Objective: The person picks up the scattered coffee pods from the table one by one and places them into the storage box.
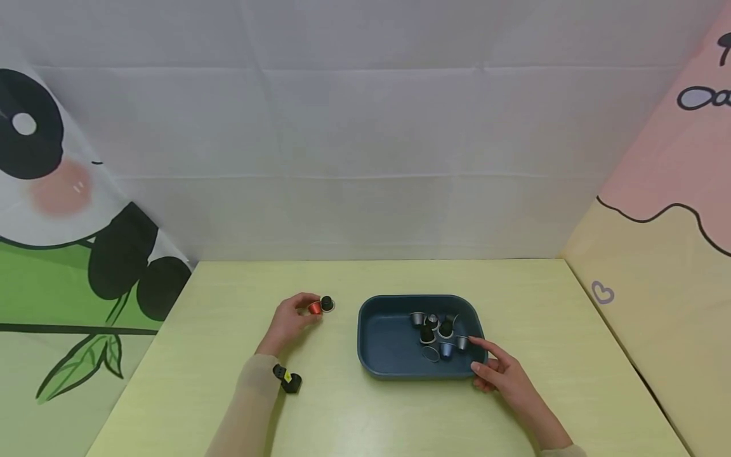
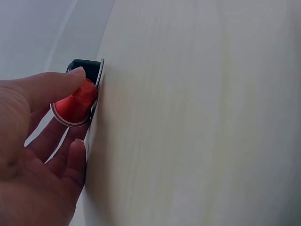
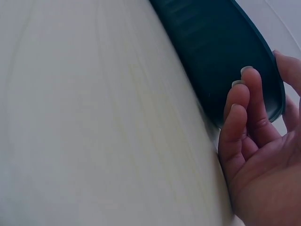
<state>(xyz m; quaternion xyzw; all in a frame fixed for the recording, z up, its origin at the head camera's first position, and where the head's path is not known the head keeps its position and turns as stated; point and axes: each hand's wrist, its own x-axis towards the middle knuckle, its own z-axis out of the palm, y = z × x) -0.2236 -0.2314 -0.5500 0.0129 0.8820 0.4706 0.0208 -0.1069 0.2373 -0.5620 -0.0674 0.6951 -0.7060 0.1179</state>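
Between the thumb and fingers of my left hand (image 1: pixel 292 319) is a red coffee capsule (image 1: pixel 315 308). In the left wrist view the thumb presses on the side of the red capsule (image 2: pixel 74 106). A black coffee capsule (image 1: pixel 327 303) stands rim down on the table, right beside the red one. My right hand (image 1: pixel 501 369) holds the right end of a dark blue tray (image 1: pixel 382 368), its index finger reaching over the rim. Curled fingers lie against the tray's outer wall (image 3: pixel 211 61) in the right wrist view. Several silver, black and blue capsules (image 1: pixel 446 350) lie in the tray's right half.
The pale yellow table (image 1: pixel 342 419) runs back to a white wall sheet (image 1: pixel 365 158). Printed panels (image 1: pixel 657 254) rise along both sides. A black wrist camera (image 1: pixel 288 379) is strapped to my left wrist.
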